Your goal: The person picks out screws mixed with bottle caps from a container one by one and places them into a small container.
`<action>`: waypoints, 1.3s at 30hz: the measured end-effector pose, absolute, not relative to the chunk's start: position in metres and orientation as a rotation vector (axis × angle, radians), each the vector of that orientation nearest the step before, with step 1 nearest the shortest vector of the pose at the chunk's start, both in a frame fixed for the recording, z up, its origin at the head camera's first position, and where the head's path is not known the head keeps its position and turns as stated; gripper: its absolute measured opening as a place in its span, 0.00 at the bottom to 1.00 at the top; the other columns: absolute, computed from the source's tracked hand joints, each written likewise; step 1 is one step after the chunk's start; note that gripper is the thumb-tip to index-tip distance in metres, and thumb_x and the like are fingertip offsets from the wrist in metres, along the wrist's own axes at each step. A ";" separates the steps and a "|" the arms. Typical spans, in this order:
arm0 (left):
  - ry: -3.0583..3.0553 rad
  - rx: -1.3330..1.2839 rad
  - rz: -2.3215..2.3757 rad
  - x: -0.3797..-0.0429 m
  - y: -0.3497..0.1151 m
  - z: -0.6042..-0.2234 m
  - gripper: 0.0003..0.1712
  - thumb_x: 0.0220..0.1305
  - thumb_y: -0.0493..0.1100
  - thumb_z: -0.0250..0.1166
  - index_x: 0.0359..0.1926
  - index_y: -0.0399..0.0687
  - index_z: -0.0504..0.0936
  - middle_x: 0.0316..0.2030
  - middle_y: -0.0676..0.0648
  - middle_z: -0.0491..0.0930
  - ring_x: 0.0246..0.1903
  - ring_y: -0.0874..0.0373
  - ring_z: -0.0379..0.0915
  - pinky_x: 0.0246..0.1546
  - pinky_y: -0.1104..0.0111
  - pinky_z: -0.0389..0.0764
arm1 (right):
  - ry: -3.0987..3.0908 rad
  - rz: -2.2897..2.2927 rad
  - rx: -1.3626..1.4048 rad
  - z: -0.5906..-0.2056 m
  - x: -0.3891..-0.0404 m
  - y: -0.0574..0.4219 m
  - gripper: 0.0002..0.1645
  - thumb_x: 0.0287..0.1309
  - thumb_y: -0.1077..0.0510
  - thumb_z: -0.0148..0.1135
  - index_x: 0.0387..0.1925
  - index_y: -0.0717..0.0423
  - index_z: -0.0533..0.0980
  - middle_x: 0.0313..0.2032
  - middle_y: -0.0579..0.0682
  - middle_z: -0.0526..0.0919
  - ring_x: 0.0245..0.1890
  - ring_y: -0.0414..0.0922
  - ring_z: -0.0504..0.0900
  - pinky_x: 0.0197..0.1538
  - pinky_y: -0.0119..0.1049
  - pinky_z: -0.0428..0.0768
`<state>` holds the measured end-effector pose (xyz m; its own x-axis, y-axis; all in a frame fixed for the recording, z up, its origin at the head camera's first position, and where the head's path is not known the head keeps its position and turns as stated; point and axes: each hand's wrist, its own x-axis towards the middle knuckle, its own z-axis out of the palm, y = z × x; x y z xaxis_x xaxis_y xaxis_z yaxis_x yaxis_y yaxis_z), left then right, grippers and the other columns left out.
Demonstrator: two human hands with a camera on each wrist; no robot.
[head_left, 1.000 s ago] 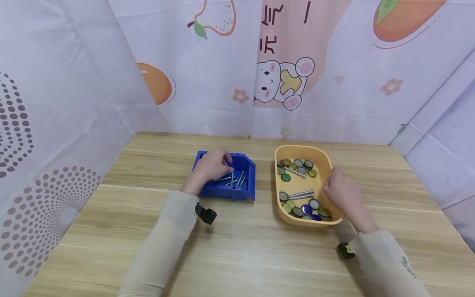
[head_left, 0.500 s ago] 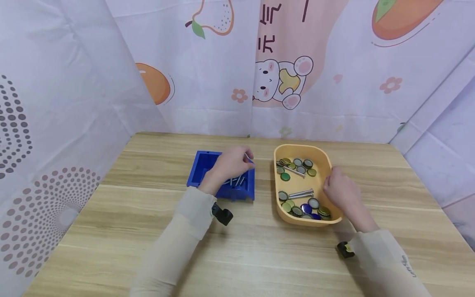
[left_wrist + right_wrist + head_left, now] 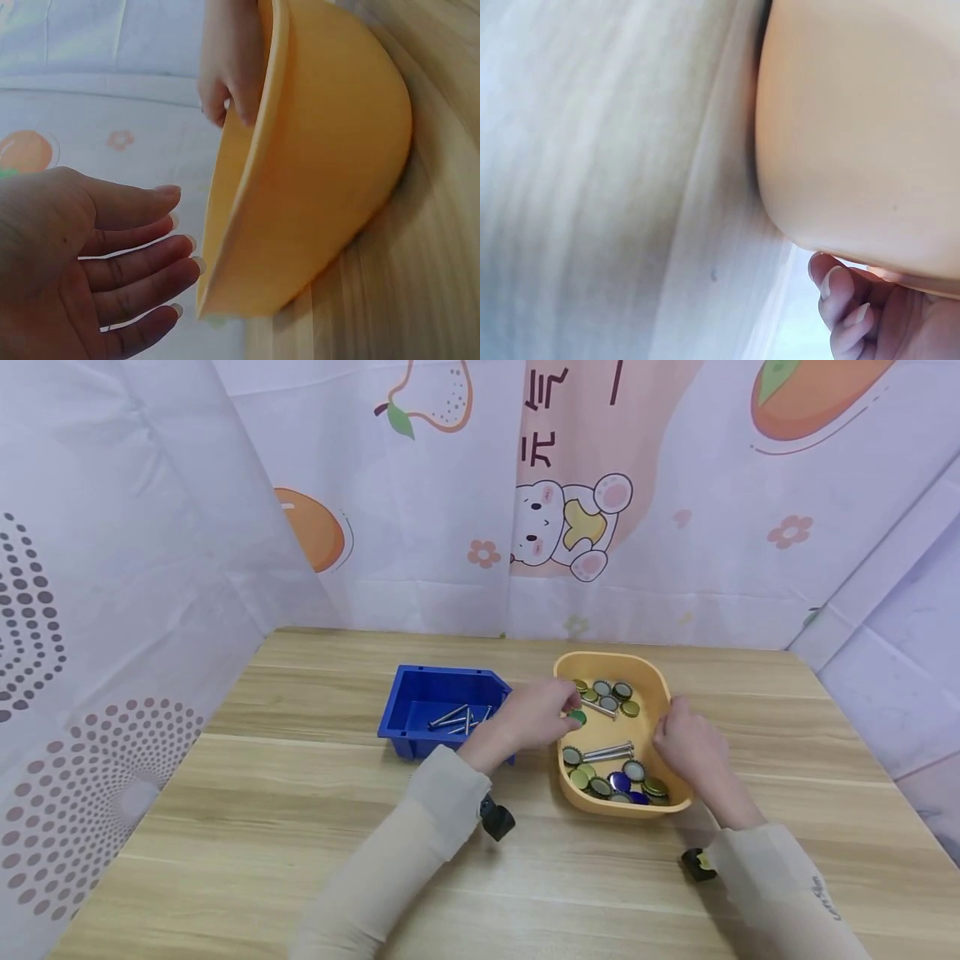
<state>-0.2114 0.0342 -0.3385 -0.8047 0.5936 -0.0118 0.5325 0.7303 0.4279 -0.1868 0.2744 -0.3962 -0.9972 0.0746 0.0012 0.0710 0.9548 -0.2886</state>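
Observation:
My left hand hovers at the left rim of a yellow plastic tub, near a green bottle cap. In the left wrist view its fingers are loosely bent, and nothing shows between them. My right hand grips the tub's right rim, fingers curled over the edge. Inside the tub lie several bottle caps in gold, silver, blue and green, plus long metal screws. Left of it stands a blue bin holding several similar screws; my left hand and wrist cover its right front corner.
Both containers stand on a wood-grain table. A printed curtain hangs behind the table, with more cloth along both sides. A small black wrist camera sticks out from the left sleeve.
My left hand has moved right, from over the blue bin to the left side of the yellow tub, uncovering the bin's inside. My right hand stays on the tub's rim.

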 end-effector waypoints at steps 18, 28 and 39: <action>3.018 0.981 0.256 -0.190 0.093 -0.379 0.09 0.55 0.46 0.62 0.39 0.59 0.77 0.35 0.59 0.78 0.31 0.64 0.75 0.31 0.69 0.73 | -3.078 0.433 -0.096 -0.394 -0.185 0.274 0.22 0.62 0.55 0.36 0.46 0.72 0.61 0.20 0.64 0.72 0.16 0.52 0.71 0.14 0.40 0.63; 3.015 0.938 0.024 -0.191 0.099 -0.395 0.17 0.55 0.58 0.63 0.44 0.62 0.77 0.38 0.57 0.78 0.37 0.61 0.75 0.42 0.64 0.73 | -3.089 0.440 -0.095 -0.395 -0.186 0.274 0.23 0.63 0.54 0.35 0.48 0.72 0.60 0.22 0.65 0.72 0.17 0.53 0.71 0.14 0.40 0.64; 3.029 0.882 -0.132 -0.189 0.102 -0.398 0.10 0.57 0.54 0.61 0.40 0.64 0.77 0.34 0.58 0.79 0.36 0.63 0.74 0.43 0.67 0.71 | -3.098 0.453 -0.095 -0.395 -0.186 0.273 0.25 0.63 0.55 0.36 0.52 0.73 0.59 0.22 0.64 0.72 0.17 0.52 0.71 0.14 0.39 0.64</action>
